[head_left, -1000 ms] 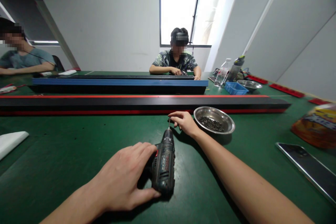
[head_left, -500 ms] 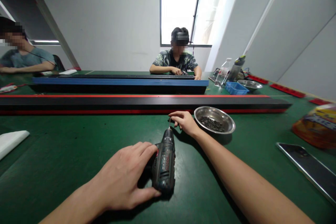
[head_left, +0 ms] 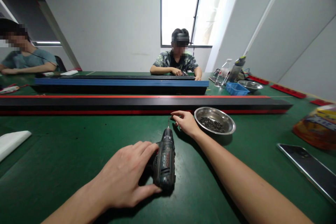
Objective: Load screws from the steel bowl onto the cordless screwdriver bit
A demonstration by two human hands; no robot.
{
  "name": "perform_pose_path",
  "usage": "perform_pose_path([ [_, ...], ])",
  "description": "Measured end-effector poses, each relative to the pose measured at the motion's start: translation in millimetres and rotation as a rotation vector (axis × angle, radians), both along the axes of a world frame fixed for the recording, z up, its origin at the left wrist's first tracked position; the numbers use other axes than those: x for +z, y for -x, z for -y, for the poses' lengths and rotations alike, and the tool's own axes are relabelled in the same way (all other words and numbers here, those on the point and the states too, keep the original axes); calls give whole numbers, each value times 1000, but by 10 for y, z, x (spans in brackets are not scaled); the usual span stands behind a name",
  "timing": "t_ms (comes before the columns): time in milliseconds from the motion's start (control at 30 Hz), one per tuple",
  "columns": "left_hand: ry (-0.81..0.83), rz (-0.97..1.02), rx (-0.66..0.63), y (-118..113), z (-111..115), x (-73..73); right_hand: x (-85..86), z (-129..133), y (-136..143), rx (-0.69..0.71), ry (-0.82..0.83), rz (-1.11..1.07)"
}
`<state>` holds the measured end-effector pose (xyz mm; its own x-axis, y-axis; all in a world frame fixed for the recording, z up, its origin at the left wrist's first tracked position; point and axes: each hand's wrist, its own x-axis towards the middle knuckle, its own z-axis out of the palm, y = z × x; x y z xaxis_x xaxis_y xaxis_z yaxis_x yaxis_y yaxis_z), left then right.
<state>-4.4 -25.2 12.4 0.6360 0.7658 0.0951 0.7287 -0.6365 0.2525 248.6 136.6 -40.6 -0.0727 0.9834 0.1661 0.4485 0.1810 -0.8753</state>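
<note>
My left hand (head_left: 131, 175) grips a dark cordless drill (head_left: 165, 162) that lies on its side on the green table, its handle under my palm and its bit (head_left: 168, 122) pointing away from me. Just right of the bit's tip is my right hand (head_left: 185, 121), its fingers curled together. A tiny dark thing seems to be at those fingertips, too small to name. Beside that hand stands a steel bowl (head_left: 229, 126) holding many small dark pieces, which look like screws.
A long black and red bar (head_left: 118, 104) crosses the table beyond my hands, with a blue and black bar (head_left: 118, 82) behind it. A phone (head_left: 306, 168) and an orange packet (head_left: 315, 129) lie right. A white block (head_left: 13, 143) is left. Two people sit opposite.
My right fingertips have shifted slightly right, away from the bit's tip. My left hand and the drill have hardly moved.
</note>
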Motion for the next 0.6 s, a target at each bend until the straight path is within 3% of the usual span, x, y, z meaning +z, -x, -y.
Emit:
perform_pose_path([
  [367,-167,-131,118,9,-69,-114,-58,-9,-4,27,-46,97],
  [600,-181,-113,130,37,-138,-156,78,65,27,63,-1,212],
])
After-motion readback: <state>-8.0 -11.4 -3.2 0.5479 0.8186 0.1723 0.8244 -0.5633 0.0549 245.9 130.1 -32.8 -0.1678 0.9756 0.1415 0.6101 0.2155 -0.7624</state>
